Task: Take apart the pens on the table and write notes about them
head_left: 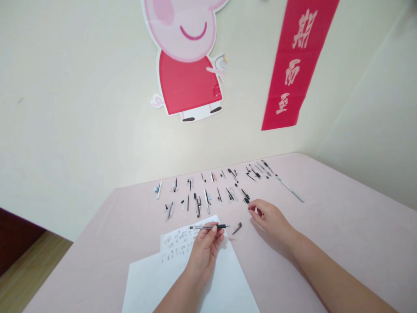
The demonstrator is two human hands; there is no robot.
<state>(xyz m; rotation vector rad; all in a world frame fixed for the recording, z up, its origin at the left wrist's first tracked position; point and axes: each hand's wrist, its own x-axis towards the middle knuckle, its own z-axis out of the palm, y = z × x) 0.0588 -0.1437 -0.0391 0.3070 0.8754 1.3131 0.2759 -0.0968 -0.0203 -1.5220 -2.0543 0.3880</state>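
My left hand [208,248] grips a pen [206,227] between thumb and fingers, above the paper sheets. The pen has a clear barrel and a black grip, and its uncapped tip points right. Just right of that tip a black pen cap [237,228] lies on the table. My right hand [269,217] is at the near end of the pen parts on the right, thumb and fingers closed in a pinch. Black pen parts [245,194] lie just beyond its fingertips. Whatever it pinches is too small to make out.
Two rows of pens and taken-apart pen pieces [197,204] spread across the back of the pink table [342,226]. A long pale stick-like pen [289,188] lies at the right. White paper [156,282] and a handwritten sheet [176,241] lie in front. The wall carries a pig cutout [189,82] and a red banner [289,74].
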